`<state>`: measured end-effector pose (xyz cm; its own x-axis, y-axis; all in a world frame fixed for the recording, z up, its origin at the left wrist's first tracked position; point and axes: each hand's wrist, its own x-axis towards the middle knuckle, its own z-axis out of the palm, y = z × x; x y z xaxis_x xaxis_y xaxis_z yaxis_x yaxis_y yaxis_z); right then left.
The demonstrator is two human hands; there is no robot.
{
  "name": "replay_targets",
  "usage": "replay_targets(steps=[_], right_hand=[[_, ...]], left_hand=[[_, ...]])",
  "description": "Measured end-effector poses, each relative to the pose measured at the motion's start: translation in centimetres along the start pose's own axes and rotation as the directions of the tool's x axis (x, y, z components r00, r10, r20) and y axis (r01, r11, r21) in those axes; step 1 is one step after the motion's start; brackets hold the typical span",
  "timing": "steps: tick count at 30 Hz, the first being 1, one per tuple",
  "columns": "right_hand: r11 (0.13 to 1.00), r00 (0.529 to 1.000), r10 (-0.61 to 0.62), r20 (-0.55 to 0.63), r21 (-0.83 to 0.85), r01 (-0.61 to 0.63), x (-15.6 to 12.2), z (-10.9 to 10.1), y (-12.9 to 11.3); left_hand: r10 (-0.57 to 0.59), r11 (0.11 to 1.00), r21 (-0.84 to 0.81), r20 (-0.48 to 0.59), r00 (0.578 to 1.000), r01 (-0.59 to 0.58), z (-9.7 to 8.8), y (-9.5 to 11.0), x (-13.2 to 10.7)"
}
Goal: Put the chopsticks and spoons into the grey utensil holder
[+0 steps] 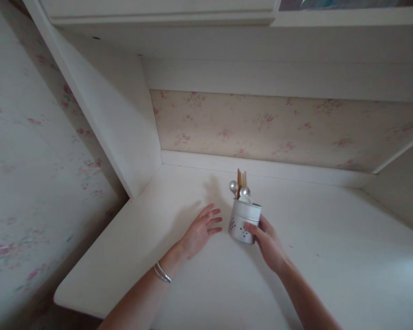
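Note:
A white utensil holder (247, 212) with small round holes in its side is gripped by my right hand (269, 243), thumb across the front. Tilted slightly, it appears to be just above the desk top, though contact with the surface is hard to judge. Spoons (233, 186) with shiny rounded bowls and several wooden chopsticks (239, 179) stick out of its top. To the left of the holder is my left hand (200, 231), fingers spread, apart from it and holding nothing. Two silver bangles (163, 272) circle the left wrist.
The white desk top (179, 197) spreads beneath both hands, with a rounded front left corner. A white side panel (113, 105) rises at the left, and a cabinet (165, 11) overhangs the desk. Floral wallpaper (248, 123) covers the back wall.

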<state>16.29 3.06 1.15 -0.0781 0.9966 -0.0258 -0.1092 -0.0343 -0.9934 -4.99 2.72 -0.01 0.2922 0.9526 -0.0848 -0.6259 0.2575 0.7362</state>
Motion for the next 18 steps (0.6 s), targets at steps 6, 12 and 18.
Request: replay_targets(steps=[6, 12, 18], right_hand=[[0.94, 0.915, 0.168, 0.367, 0.221, -0.261, -3.5, 6.0, 0.2], [0.667, 0.823, 0.424, 0.379, 0.484, -0.567, -4.0, 6.8, 0.0], [0.552, 0.701, 0.432, 0.568, 0.448, -0.703, -3.9, 5.2, 0.6]], left_hand=[[-0.081, 0.958, -0.273, 0.04, 0.996, 0.089, 0.3, 1.3, -0.5], [-0.173, 0.956, -0.254, -0.09, 0.981, 0.145, 0.1, 1.1, -0.5], [-0.056, 0.987, -0.162, -0.262, 0.964, 0.013, -0.4, 1.1, 0.1]])
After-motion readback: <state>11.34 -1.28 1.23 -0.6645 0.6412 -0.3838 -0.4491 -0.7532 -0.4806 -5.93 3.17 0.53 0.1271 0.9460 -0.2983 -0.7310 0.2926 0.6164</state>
